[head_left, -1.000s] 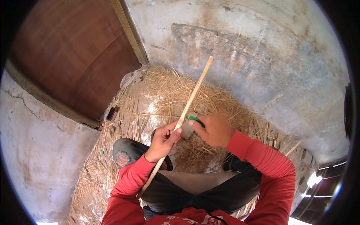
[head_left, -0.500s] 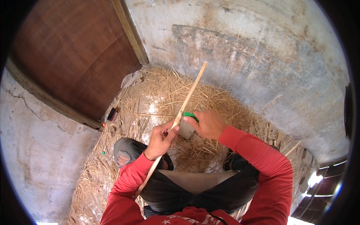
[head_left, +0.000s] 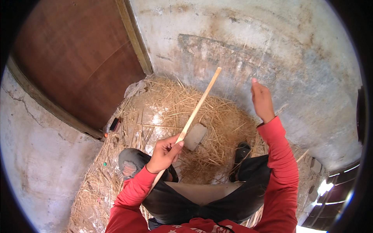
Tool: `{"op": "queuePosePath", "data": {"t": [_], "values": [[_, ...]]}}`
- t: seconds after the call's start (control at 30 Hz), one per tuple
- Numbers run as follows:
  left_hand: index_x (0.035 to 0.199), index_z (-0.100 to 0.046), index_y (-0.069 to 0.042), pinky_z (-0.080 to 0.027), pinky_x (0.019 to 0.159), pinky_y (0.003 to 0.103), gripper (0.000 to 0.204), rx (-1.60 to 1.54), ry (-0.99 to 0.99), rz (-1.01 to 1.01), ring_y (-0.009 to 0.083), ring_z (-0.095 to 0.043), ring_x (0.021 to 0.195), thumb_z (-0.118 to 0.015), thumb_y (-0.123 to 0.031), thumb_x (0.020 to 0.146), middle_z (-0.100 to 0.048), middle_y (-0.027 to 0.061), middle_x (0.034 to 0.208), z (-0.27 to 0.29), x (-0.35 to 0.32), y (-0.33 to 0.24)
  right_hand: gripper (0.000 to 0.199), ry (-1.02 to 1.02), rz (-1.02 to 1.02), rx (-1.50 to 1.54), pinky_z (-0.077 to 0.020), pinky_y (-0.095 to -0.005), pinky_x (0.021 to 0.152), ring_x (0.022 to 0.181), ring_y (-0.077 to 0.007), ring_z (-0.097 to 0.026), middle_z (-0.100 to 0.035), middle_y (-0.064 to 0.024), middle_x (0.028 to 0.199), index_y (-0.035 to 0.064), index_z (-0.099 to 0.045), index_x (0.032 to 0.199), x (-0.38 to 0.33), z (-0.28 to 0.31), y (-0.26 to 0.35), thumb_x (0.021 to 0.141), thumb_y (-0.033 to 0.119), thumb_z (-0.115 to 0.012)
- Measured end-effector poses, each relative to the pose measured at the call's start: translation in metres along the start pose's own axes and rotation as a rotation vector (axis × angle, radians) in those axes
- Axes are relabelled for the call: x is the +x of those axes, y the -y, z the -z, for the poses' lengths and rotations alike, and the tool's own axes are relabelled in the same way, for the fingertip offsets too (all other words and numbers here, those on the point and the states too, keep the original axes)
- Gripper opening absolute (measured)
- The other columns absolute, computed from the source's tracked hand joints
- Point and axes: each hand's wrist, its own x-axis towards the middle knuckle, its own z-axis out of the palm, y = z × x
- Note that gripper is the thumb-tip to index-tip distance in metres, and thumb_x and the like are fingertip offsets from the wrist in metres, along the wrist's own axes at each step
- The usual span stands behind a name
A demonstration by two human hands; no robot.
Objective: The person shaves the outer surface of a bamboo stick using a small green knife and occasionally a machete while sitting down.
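Note:
My left hand [head_left: 165, 153] is closed round a long, pale wooden stick [head_left: 200, 100]. The stick slants up and to the right from its grip, and its lower part runs back under my left forearm toward my lap. My right hand [head_left: 262, 100] is lifted away from the stick, out to the right in front of the wall. Its thumb points up and its fingers look curled, but what they hold, if anything, is hidden. On the ground beyond my left hand lies a grey, block-like stone [head_left: 195, 136].
Straw and shavings [head_left: 229, 128] cover the ground around my feet. A stained plaster wall [head_left: 241, 46] rises ahead, with a brown door [head_left: 77, 58] at the left. Near the door lies a small dark object [head_left: 115, 124]. My bent knees flank a low seat [head_left: 202, 192].
My right hand has left the stick and swung up and right; the green-handled tool it held against the stick is out of sight. My left hand keeps its grip on the stick.

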Motion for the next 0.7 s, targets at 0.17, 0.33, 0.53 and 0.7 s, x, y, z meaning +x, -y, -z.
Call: {"op": "queuePosePath", "data": {"t": [0.17,0.33,0.53,0.7], "values": [[0.146,-0.055,-0.005,-0.030,0.046,0.020,0.040,0.025,-0.028,-0.010,0.0011,-0.037,0.051,-0.056,-0.012,0.106,-0.047,-0.0063,0.066,-0.005,0.004,-0.001,0.048,0.376,0.122,-0.117,-0.0437,-0.0398,0.055,0.054,-0.0227,-0.050,-0.053,-0.0130,0.063,0.0007,-0.071,0.113,-0.056,-0.047,0.037,0.106,0.044,-0.051],[0.146,-0.055,-0.005,-0.031,0.047,0.020,0.040,0.046,-0.022,-0.004,0.0010,-0.037,0.052,-0.056,-0.011,0.106,-0.046,-0.0068,0.065,-0.008,0.006,0.004,0.052,0.611,0.315,-0.188,-0.0518,-0.0509,0.061,0.061,-0.0413,-0.065,-0.066,-0.0222,0.069,0.0011,-0.071,0.109,-0.110,-0.083,0.066,0.103,0.048,-0.050],[0.144,-0.056,-0.004,-0.032,0.046,0.021,0.039,0.144,-0.046,-0.016,0.0023,-0.038,0.049,-0.055,-0.013,0.107,-0.046,-0.0065,0.063,-0.005,0.009,0.012,0.054,0.593,0.275,-0.194,-0.0515,-0.0531,0.061,0.064,-0.0448,-0.065,-0.064,-0.0213,0.065,0.0013,-0.072,0.104,-0.107,-0.107,0.058,0.104,0.050,-0.048],[0.139,-0.060,-0.001,-0.031,0.043,0.023,0.036,0.202,-0.058,0.020,0.0040,-0.040,0.045,-0.056,-0.014,0.106,-0.049,-0.0048,0.061,0.004,0.001,0.015,0.053,0.484,0.162,-0.208,-0.0500,-0.0511,0.062,0.065,-0.0413,-0.063,-0.065,-0.0216,0.072,0.0022,-0.072,0.105,-0.058,-0.120,0.029,0.105,0.048,-0.044]]}}
